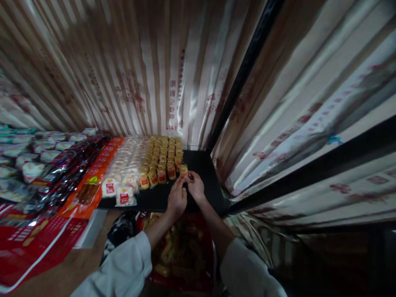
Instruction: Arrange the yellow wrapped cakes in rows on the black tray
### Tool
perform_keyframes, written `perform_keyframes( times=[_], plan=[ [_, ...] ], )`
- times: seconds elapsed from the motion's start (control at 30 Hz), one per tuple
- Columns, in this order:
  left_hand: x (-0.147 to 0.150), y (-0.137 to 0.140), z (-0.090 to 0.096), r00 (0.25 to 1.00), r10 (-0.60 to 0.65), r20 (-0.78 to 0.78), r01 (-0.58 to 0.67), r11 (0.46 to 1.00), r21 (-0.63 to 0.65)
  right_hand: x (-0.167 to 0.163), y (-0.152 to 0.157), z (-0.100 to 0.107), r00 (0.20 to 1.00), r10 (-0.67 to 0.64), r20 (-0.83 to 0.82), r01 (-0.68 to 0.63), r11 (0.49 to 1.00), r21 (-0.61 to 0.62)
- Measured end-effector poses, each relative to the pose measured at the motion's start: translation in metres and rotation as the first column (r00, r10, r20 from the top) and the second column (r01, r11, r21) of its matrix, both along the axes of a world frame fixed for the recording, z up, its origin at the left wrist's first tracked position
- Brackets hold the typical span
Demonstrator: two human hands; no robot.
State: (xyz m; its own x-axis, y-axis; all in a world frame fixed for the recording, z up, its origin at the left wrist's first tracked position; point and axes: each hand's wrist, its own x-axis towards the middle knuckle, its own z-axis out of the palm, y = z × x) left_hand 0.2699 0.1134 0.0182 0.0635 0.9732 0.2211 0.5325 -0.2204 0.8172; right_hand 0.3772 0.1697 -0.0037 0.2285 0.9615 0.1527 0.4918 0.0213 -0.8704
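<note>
A small yellow wrapped snack packet (183, 169) with a red label stands at the front right corner of several rows of like packets (162, 154). My right hand (195, 186) pinches it from the right side. My left hand (177, 198) reaches to its lower left, fingers drawn together against it. Fingertips of both hands partly cover the packet. Under my forearms is a red-rimmed container (213, 258) holding many loose yellow packets (167, 247), dim and partly hidden by my arms.
White packets with red labels (125, 194) line up left of the yellow rows. Beyond them lie an orange bag (88, 196), dark shiny packs (66, 169) and white packs (32, 169). A black tabletop (202, 165) extends rightward to printed curtains (192, 82) and a dark pole (238, 74).
</note>
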Motion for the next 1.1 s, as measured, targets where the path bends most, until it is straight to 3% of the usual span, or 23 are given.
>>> perform_keyframes(
  times=[0.3, 0.83, 1.1],
  plan=[
    [-0.005, 0.018, -0.006, 0.997, -0.011, -0.082, 0.009, 1.000, -0.024, -0.013, 0.020, -0.005, 0.978, -0.039, 0.204, 0.038, 0.999, 0.010],
    [-0.013, 0.025, -0.030, 0.988, -0.014, -0.157, 0.030, 0.994, 0.102, -0.020, 0.021, -0.011, 0.993, -0.023, 0.113, 0.012, 0.995, 0.101],
    [-0.012, 0.024, -0.031, 0.976, 0.006, -0.216, 0.025, 0.990, 0.142, -0.024, 0.021, -0.009, 0.998, -0.038, 0.053, 0.033, 0.995, 0.091]
  ],
)
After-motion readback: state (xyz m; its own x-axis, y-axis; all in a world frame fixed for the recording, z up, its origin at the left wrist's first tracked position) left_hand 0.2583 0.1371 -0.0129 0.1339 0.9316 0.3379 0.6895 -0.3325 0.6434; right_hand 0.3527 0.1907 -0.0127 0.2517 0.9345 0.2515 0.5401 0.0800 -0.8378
